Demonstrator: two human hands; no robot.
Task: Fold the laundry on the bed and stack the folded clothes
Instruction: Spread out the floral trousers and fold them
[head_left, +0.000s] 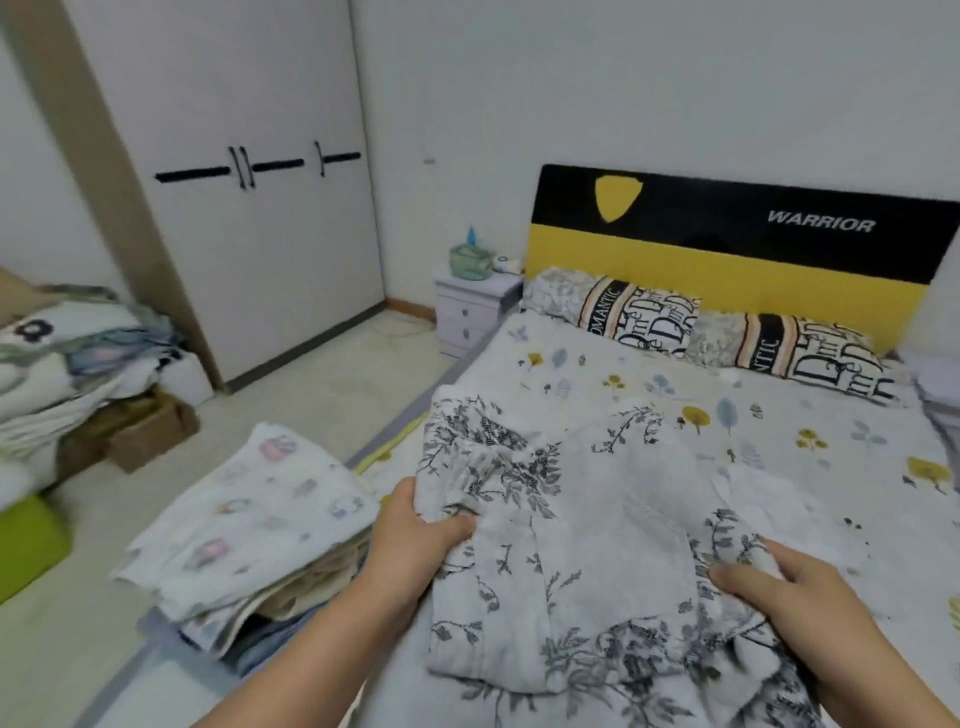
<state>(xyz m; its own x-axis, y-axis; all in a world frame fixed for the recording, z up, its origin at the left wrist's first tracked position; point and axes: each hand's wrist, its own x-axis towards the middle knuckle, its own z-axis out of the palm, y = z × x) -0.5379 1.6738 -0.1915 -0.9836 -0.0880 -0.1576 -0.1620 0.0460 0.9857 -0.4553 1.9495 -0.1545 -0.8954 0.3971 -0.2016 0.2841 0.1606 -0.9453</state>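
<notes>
I'm seeing the bed with the leaf-print white sheet (779, 415) filling 12 to 3 o'clock. The white floral-print cotton garment (571, 545) is lying on it at centre, spread for folding. The stack of folded pastel clothes (249, 530) is sitting at 9 o'clock, probably parked within reach. Left hand (415, 535) is pinching the garment's bunched left edge, likely pulling it flat. Right hand (779, 587) is pressing down with straight fingers, holding nothing, anchoring it.

Your left hand (415, 535) and right hand (795, 597) are bare: no gloves, rings or watch. Both forearms bare to frame edge, no sleeves visible. Fingers (737, 574) unadorned.
</notes>
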